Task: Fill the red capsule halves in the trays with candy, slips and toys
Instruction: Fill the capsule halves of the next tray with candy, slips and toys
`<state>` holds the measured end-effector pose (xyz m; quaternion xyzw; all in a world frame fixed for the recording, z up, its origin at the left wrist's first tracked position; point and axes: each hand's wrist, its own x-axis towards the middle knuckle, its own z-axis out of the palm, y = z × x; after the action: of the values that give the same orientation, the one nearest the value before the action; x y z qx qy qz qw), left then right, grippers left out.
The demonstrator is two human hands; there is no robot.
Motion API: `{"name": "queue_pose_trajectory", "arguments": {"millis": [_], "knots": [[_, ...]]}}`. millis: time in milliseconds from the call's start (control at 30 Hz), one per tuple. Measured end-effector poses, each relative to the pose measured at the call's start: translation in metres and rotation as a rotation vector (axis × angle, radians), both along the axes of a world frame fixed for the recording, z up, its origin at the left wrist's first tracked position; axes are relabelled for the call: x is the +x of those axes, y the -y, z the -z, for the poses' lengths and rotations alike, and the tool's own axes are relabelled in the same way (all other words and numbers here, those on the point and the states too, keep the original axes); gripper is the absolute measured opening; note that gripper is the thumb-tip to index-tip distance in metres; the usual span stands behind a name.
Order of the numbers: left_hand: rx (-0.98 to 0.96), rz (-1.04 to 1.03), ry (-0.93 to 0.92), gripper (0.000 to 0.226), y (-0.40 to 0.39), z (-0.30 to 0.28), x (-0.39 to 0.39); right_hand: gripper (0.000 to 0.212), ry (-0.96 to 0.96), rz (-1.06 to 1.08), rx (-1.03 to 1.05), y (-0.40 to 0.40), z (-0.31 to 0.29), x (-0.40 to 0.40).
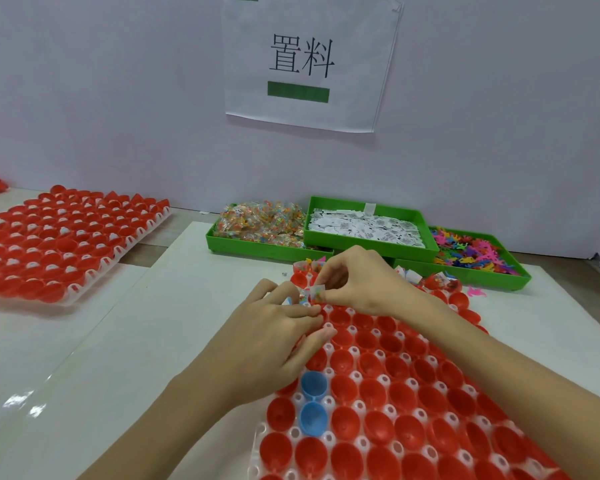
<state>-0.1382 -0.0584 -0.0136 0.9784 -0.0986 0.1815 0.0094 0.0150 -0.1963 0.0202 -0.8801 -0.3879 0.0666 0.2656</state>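
Fingers of my right hand [352, 282] pinch a small candy packet [316, 293] over the far end of the near tray [293, 433], where my left hand [274, 336] rests with fingers curled around more packets. Red capsule halves [374, 396] fill this tray, most of them empty, with two blue halves [313, 401] near its left edge. Three green bins sit at the table's far edge: candy [257, 223], paper slips [364, 226], coloured toys [471, 252]. A second tray [54, 237] lies at the far left.
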Motion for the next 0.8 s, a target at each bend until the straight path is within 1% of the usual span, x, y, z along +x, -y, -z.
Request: {"name": "queue_pose_trajectory", "arguments": {"millis": [67,167,300,367,433,500,567,733,800], "knots": [[-0.001,-0.002,0.000,0.062,0.000,0.001,0.000,0.005,-0.010,0.006,-0.033,-0.001,0.000,-0.001],[0.000,0.000,0.000,0.061,0.000,0.001,0.000,0.019,-0.015,0.011,-0.060,-0.007,-0.001,-0.006],[-0.008,0.006,0.002,0.059,0.001,0.001,0.001,0.025,0.057,-0.009,-0.105,-0.010,-0.004,-0.008],[-0.011,0.008,-0.001,0.059,0.000,0.001,0.001,0.028,0.043,-0.046,-0.157,-0.007,-0.010,-0.006],[-0.013,0.006,-0.005,0.058,0.000,0.001,0.001,0.027,0.010,-0.101,-0.215,-0.003,-0.017,-0.002],[-0.017,0.006,-0.015,0.059,0.000,0.001,0.001,0.016,0.020,-0.157,-0.249,-0.001,-0.023,0.001],[-0.017,0.008,-0.023,0.059,-0.001,0.001,0.001,0.012,0.044,-0.177,-0.237,-0.001,-0.023,0.003],[-0.018,0.008,-0.032,0.060,-0.001,0.001,0.002,0.012,0.098,-0.104,-0.140,-0.008,-0.007,0.003],[-0.021,0.013,-0.025,0.059,-0.001,0.002,0.002,0.016,0.111,-0.070,-0.108,-0.011,-0.002,0.002]]}}
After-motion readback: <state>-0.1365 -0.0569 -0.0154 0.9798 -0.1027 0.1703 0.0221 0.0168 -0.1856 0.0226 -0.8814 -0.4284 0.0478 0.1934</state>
